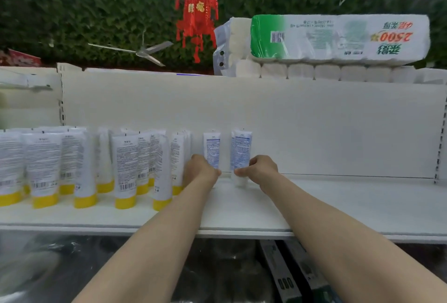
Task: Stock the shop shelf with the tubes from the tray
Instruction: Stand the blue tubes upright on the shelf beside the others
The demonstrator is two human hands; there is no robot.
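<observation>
Two white tubes with blue print stand cap-down near the back of the white shelf [338,206]. My left hand [200,172] grips the lower part of the left blue tube [212,147]. My right hand [261,169] pinches the bottom of the right blue tube [242,150], whose white cap touches the shelf. Left of them stand several white tubes with yellow caps [125,169], in rows. The tray is not in view.
The shelf's back panel [338,128] rises behind the tubes, and the shelf's right half is bare. Packs of toilet paper [338,39] lie on top of the unit. A red lantern [197,14] hangs above. Dark goods show below the shelf edge.
</observation>
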